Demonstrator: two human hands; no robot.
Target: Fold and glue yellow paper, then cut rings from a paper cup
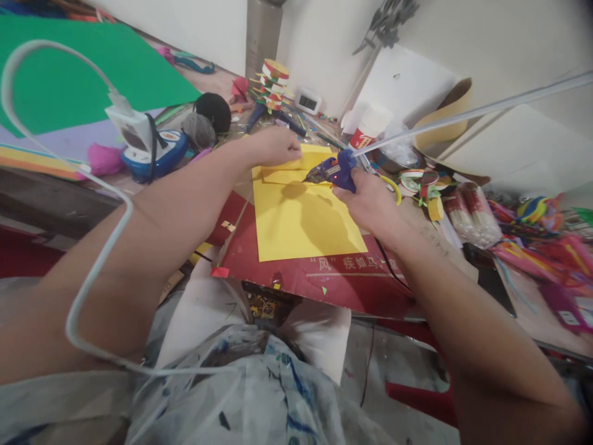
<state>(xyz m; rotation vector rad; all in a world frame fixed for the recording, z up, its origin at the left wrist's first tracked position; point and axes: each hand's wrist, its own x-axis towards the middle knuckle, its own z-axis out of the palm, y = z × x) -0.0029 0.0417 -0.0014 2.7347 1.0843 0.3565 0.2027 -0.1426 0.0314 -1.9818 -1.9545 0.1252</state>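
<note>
My right hand (370, 201) is wrapped round a blue hot glue gun (340, 170), its nozzle pointing left, close over the yellow paper. A long clear glue stick (463, 114) runs out of the gun's back to the upper right. The yellow paper (306, 225) lies flat, with a folded or layered strip (282, 176) across its far part. At that far edge my left hand (278, 148) is closed, its curled fingers on the yellow strip; the fingertips are partly hidden. Shadows of hand and gun fall on the sheet.
Beneath the paper is a red board (296, 278) with white lettering. To the left are a blue power socket (155, 154) with a white charger and cable, and green sheets (92, 74). A red-and-white cup (370, 127), a phone (488, 278) and coloured craft pieces (542, 247) lie right.
</note>
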